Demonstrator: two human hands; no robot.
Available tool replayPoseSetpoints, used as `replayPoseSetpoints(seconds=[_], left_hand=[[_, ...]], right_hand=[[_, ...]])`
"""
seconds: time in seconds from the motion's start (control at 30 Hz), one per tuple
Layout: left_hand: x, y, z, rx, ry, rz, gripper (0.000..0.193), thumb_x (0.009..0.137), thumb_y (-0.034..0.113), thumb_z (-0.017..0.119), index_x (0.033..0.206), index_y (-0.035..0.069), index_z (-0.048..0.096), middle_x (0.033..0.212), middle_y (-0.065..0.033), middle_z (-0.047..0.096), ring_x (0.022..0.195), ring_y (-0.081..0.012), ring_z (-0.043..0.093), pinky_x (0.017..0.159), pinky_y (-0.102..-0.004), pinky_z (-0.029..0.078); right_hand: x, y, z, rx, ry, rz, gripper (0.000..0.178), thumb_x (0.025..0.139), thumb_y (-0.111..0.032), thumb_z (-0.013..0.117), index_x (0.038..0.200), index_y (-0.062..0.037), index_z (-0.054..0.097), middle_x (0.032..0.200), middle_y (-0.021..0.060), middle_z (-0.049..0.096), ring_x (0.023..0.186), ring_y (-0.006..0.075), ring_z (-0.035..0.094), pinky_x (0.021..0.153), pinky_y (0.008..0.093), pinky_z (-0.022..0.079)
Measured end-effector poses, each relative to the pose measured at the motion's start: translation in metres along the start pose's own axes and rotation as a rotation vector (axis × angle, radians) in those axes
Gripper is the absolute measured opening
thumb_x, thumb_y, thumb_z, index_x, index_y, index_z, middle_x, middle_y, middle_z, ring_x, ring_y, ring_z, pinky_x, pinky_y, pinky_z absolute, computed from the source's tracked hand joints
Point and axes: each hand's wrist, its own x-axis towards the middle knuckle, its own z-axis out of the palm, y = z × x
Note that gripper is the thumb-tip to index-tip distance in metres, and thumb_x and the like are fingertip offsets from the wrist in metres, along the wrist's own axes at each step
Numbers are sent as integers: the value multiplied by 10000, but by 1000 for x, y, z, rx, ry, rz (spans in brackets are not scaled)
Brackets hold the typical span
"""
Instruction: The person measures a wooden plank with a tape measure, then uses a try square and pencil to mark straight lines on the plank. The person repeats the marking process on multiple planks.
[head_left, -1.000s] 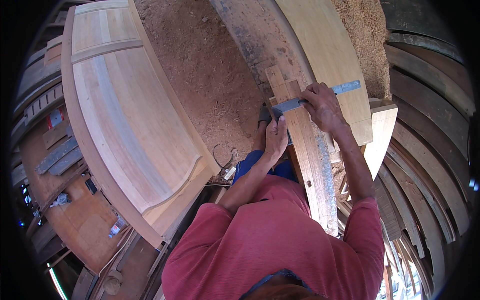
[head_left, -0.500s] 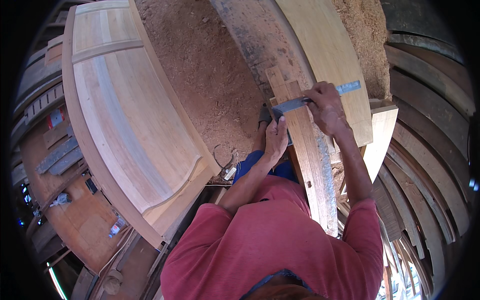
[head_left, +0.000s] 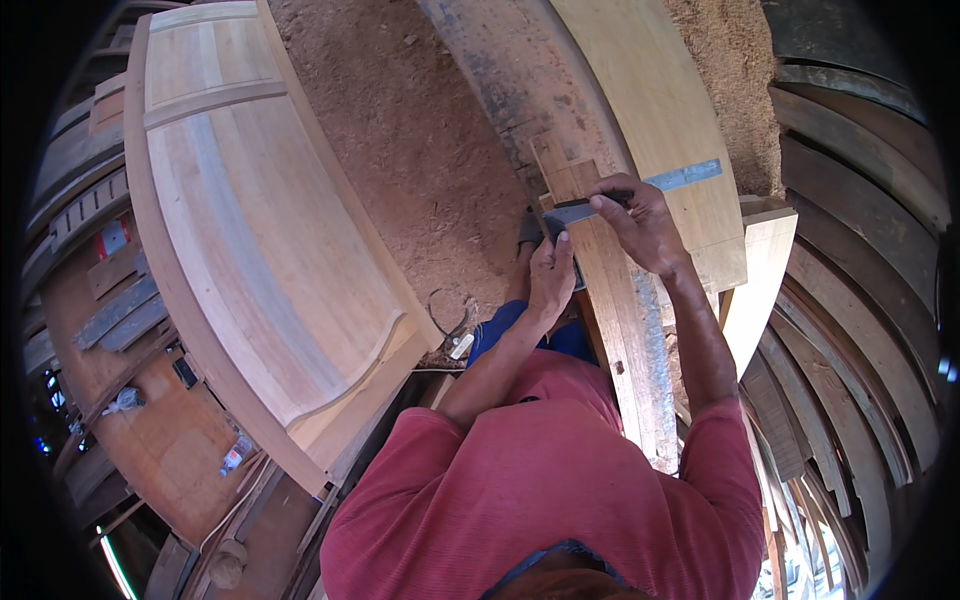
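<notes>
A steel try square lies across a narrow wooden board, its blade reaching over to a wide pale plank. My left hand is closed on the square's dark stock, at the board's left edge, thumb pointing up along it. Above the blade, my right hand pinches a slim dark pencil-like tool. The tool lies nearly level, its thin end pointing left along the square's far edge. Whether that end touches the wood is too small to tell. Part of the blade is hidden beneath my right hand.
A large panelled wooden door lies to my left. Behind the narrow board runs a thick stained beam, with the wide pale plank beside it. Sawdust covers the ground. Stacked timber lines the right side.
My right hand has turned and shifted slightly down and left, bringing the dark tool into clear view over the blade. My left hand and the square have stayed nearly still.
</notes>
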Motion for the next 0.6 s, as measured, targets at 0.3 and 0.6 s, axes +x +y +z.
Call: replayPoseSetpoints(seconds=[0.3, 0.6], left_hand=[[0, 1, 5, 39, 52, 33, 416, 1183, 341, 489, 1382, 6, 635, 1191, -3, 702, 1033, -60, 623, 913, -258, 523], [2, -5, -2, 49, 13, 16, 407, 1172, 369, 497, 1363, 40, 644, 1177, -11, 726, 1051, -79, 634, 940, -290, 509]], right_hand=[[-2, -15, -17, -289, 87, -163, 137, 1017, -129, 744, 1109, -28, 755, 1007, 159, 724, 948, 287, 733, 834, 402, 579], [2, -11, -18, -110, 88, -121, 198, 1042, -197, 723, 1123, -19, 759, 1042, 143, 739, 972, 293, 731, 868, 403, 575]])
